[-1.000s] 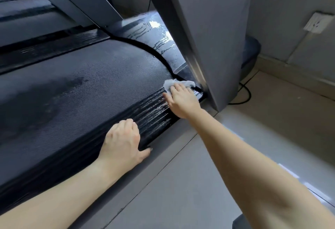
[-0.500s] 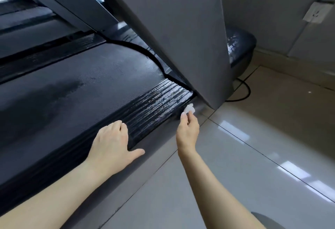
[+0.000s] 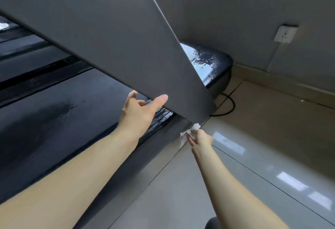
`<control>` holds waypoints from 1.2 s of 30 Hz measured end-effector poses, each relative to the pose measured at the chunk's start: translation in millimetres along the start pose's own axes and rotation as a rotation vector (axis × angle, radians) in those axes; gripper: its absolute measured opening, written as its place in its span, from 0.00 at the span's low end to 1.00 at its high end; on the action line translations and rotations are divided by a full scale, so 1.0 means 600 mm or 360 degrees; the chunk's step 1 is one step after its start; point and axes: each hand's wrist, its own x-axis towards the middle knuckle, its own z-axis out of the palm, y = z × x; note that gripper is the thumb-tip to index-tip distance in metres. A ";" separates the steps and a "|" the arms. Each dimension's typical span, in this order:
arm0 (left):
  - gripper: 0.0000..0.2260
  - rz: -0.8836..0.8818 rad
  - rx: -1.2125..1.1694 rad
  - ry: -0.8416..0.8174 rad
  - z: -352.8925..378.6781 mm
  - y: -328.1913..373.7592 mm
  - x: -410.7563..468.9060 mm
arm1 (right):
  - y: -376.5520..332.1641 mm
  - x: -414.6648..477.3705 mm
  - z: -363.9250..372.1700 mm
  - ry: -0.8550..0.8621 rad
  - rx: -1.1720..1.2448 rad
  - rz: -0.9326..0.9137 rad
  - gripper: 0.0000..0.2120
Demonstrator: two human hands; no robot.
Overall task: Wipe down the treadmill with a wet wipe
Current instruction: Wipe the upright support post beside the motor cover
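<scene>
Over tiled floor (image 3: 253, 156) by socket (image 3: 285, 34), pinched wipe (image 3: 188, 132) in right hand (image 3: 201, 138); spread left hand (image 3: 139, 114) loose at upright (image 3: 126, 47) blocking belt (image 3: 63, 110).

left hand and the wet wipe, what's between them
In the head view, between the left hand and the wet wipe lie the streaked black ribbed side rail and the grey frame edge beside it; the right hand pinches the wipe.

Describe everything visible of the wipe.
The wipe is small, white and crumpled, thin like damp tissue. The right hand pinches it: one tuft pokes up above the hand, and a looser flap hangs down to the left. It sits at the foot of the grey upright, beside the treadmill's side rail, above the tiled floor. Whether it touches the upright cannot be told.
</scene>
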 end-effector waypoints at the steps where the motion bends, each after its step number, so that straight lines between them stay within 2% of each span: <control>1: 0.31 0.0004 -0.0034 0.0010 0.010 -0.005 0.002 | -0.004 0.003 -0.008 0.0040 0.0016 -0.0008 0.10; 2: 0.23 0.0015 -0.0061 0.0029 0.019 -0.011 0.003 | -0.011 0.002 -0.011 0.0063 0.0038 -0.0033 0.10; 4: 0.15 0.0067 -0.0189 0.0038 0.036 -0.022 0.008 | -0.031 -0.003 0.005 0.0107 0.0092 -0.0162 0.09; 7: 0.11 0.0163 -0.0430 0.0038 0.063 -0.035 0.024 | -0.062 -0.020 0.058 0.0070 0.0106 -0.0416 0.06; 11: 0.12 0.0107 -0.0596 0.0045 0.097 -0.051 0.046 | -0.068 -0.011 0.100 0.0122 -0.0205 -0.0747 0.06; 14: 0.14 0.0151 -0.0606 0.0084 0.110 -0.061 0.063 | -0.067 0.033 0.093 0.0195 -0.0287 -0.0673 0.06; 18: 0.08 0.0199 -0.0555 0.0050 0.104 -0.067 0.069 | -0.068 0.076 0.075 0.0250 -0.0376 -0.0433 0.09; 21: 0.02 0.0212 -0.0483 0.0039 0.115 -0.067 0.078 | -0.069 0.102 0.065 0.0260 -0.0217 -0.0301 0.10; 25: 0.09 0.0210 -0.0520 0.0138 0.137 -0.061 0.087 | -0.071 0.108 0.055 0.0184 0.0053 -0.0225 0.10; 30: 0.12 0.0236 -0.0571 0.0198 0.158 -0.064 0.079 | -0.062 0.169 0.031 0.0160 0.0012 -0.0182 0.13; 36: 0.28 0.0316 -0.0484 0.0411 0.180 -0.083 0.085 | -0.062 0.299 0.002 0.0195 0.0089 0.0026 0.11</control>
